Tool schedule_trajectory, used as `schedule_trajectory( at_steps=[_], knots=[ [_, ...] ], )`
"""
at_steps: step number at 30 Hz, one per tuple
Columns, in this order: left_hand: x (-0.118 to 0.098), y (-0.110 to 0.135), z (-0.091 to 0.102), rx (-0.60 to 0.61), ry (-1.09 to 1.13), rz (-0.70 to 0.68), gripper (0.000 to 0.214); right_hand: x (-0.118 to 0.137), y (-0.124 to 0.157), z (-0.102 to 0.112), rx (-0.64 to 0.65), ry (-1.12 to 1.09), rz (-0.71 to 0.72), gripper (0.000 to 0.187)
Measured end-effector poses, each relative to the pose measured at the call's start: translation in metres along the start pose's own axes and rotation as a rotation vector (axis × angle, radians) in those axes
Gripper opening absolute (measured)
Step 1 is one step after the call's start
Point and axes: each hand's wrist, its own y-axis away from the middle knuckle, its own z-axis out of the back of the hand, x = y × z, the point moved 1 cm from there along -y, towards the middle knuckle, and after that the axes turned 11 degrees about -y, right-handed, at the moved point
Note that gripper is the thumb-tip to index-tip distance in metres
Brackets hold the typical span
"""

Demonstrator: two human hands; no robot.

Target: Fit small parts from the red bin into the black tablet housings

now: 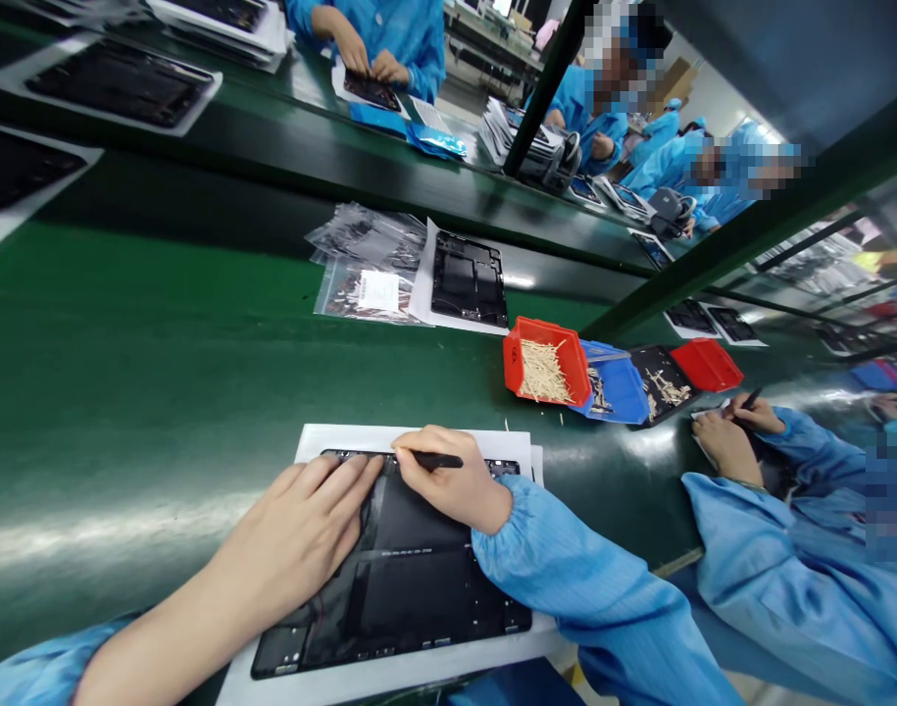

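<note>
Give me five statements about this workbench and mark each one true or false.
1. The right hand grips a thin black tool. True.
2. The left hand is raised clear of the black panel. False: it rests flat on the panel.
3. The black panel lies on a white sheet. True.
4. The red bin holds blue bags. False: it holds pale sticks.
5. A co-worker's hand at the right holds a dark tool. True.
</note>
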Motion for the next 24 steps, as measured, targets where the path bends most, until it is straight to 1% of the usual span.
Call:
schedule_trajectory(
  at_steps=[4, 7, 9, 11, 13, 15, 17, 22, 24],
  knots=[
    [0.002, -0.003, 0.003, -0.01, 0.008, -0.013, 0.045, 0.001, -0.001, 0.002, 0.06, -0.017, 0.048, 0.022],
    [0.002, -0.006, 0.006, 0.007, -0.003, -0.031, 0.045, 0.0, -0.001, 0.006, 0.111, -0.032, 0.078, 0.024],
    [0.001, -0.008, 0.007, 0.025, -0.004, -0.034, 0.045, 0.0, -0.001, 0.008, 0.112, -0.054, 0.087, 0.024],
    [0.001, -0.009, 0.007, 0.027, -0.008, -0.037, 0.046, -0.002, -0.001, 0.01, 0.032, -0.056, 0.039, 0.025],
    [0.001, -0.009, 0.006, 0.016, -0.012, -0.041, 0.047, -0.004, 0.0, 0.011, -0.085, -0.042, -0.052, 0.027],
    [0.001, -0.009, 0.004, 0.002, -0.009, -0.049, 0.047, -0.006, 0.001, 0.011, -0.157, -0.048, -0.124, 0.03],
    [0.002, -0.008, 0.002, -0.006, -0.006, -0.053, 0.047, -0.007, 0.002, 0.011, -0.165, -0.081, -0.152, 0.029],
    [0.004, -0.005, -0.001, -0.018, 0.006, -0.054, 0.048, -0.013, 0.003, 0.007, -0.1, -0.192, -0.232, 0.021],
    [0.005, -0.003, -0.003, -0.014, 0.009, -0.048, 0.048, -0.017, 0.004, 0.005, -0.095, -0.234, -0.261, 0.022]
  ],
)
